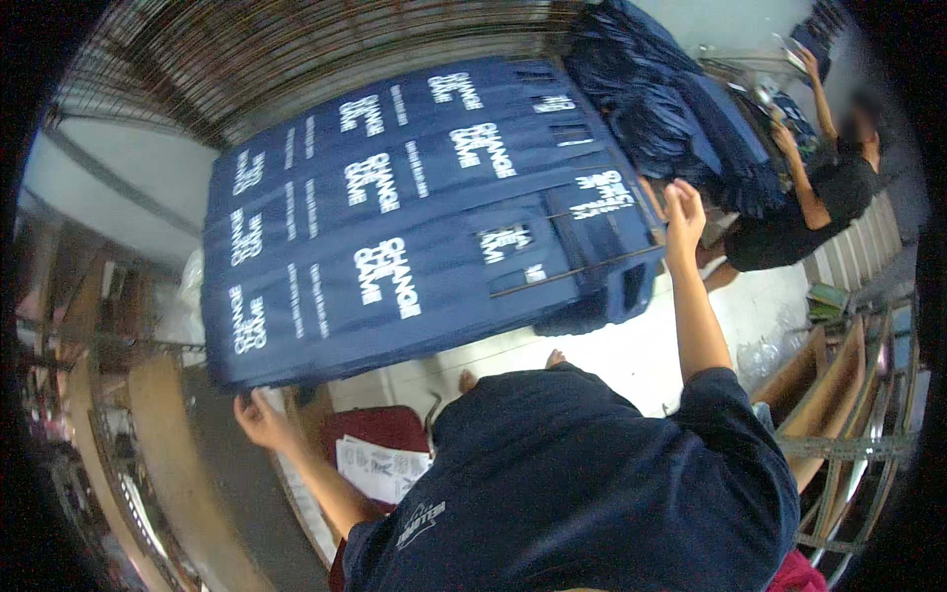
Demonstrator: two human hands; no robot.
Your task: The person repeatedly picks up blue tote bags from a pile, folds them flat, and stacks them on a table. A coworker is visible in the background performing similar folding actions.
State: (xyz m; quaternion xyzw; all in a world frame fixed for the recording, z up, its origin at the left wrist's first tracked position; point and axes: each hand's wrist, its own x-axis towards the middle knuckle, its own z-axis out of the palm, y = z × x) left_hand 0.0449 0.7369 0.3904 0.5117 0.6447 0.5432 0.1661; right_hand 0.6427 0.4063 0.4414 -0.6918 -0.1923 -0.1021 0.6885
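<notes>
Hands [264, 424] at cloth [424, 222] edges, floor [621, 365] below

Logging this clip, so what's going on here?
The camera wearer has both hands at a broad spread of navy printed fabric: the left hand at its near-left corner, the right hand beside its right edge. Whether either grips is unclear. To the right, another person is near more dark fabric.

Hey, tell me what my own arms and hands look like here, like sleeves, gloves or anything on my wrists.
Your left hand and right hand look bare, with no gloves. The forearms are uncovered, and I see no watch or bracelet. The short sleeves are dark navy, matching your shirt, which has a small pale print.
</notes>
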